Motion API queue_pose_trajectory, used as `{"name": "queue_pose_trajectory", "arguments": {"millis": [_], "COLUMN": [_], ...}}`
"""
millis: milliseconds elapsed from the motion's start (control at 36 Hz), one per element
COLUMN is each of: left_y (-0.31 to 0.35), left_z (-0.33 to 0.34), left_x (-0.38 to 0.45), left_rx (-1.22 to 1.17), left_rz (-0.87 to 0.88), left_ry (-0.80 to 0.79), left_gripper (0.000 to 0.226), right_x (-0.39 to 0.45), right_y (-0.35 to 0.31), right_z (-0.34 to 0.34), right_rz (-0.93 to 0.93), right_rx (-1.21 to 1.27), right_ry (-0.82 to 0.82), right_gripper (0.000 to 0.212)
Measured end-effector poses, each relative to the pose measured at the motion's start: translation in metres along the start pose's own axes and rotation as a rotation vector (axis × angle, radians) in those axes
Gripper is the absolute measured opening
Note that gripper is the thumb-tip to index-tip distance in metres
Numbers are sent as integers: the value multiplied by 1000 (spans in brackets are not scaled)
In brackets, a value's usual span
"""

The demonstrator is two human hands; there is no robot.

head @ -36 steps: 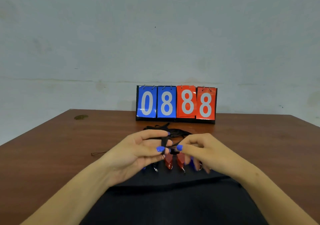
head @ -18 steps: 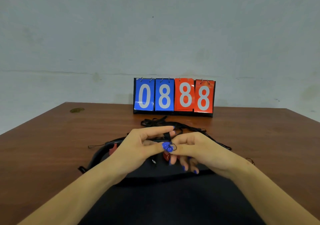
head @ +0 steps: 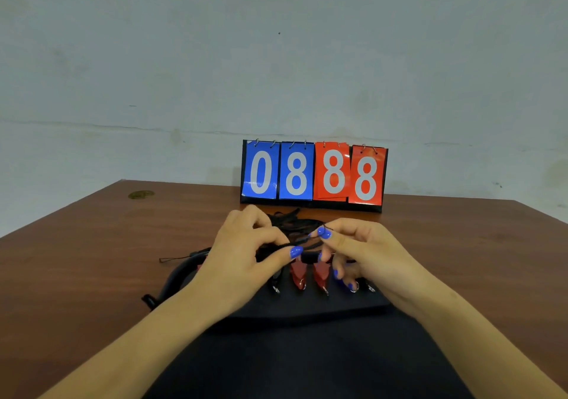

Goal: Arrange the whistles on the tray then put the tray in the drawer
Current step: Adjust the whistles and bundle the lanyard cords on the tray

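Note:
Several whistles lie in a row on a dark tray [head: 307, 308] near the table's front: two red whistles [head: 309, 274] in the middle, a black one [head: 275, 280] to their left, a blue one mostly hidden under my right fingers. A tangle of black lanyard cords [head: 290, 225] lies behind the row. My left hand [head: 246, 257] pinches a black cord between thumb and fingers. My right hand [head: 362, 254] pinches the thin end of a cord at its thumb tip, lower fingers resting on the whistles.
A flip scoreboard [head: 313, 175] reading 0888 stands at the table's back edge against the wall. A black curved strap [head: 172, 278] sticks out left of the tray. Wooden table [head: 92, 260] spreads to both sides. Dark cloth covers my lap at the front.
My hands have moved slightly apart and back toward the scoreboard, drawing the cord between them. The row of whistles under the fingers shows again.

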State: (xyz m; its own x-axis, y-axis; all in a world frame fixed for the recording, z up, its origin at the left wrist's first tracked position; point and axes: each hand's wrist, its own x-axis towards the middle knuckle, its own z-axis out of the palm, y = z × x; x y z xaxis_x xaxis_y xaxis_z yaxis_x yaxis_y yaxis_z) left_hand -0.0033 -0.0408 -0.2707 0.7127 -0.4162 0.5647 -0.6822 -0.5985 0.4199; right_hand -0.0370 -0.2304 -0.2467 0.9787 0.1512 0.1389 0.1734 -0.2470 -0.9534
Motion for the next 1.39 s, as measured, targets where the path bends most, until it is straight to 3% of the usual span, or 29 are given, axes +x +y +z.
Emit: {"name": "queue_pose_trajectory", "arguments": {"millis": [194,361,583,778,889,1139,1389], "left_y": [-7,-6,-16,-31,-43,-74,-76], "left_z": [3,3,-10,-22,-26,-39,-58], "left_x": [-1,-2,5,10,13,16,16], "left_rx": [101,19,106,179,196,349,150], "left_rz": [88,109,244,205,159,27,-212], "left_ry": [-2,-73,-11,35,53,99,-46], "left_gripper": [27,33,34,34,38,35,26], "right_x": [1,0,0,4,4,10,17], "right_y": [0,-3,-9,-9,-8,9,33], "right_z": [-2,-7,-16,-37,-50,-79,-104], "right_rz": [-27,-4,25,11,-7,-10,40], "right_rx": [140,390,599,720,731,849,783], "right_ry": [63,30,100,262,354,649,881], "right_gripper": [14,22,19,35,7,10,11]}}
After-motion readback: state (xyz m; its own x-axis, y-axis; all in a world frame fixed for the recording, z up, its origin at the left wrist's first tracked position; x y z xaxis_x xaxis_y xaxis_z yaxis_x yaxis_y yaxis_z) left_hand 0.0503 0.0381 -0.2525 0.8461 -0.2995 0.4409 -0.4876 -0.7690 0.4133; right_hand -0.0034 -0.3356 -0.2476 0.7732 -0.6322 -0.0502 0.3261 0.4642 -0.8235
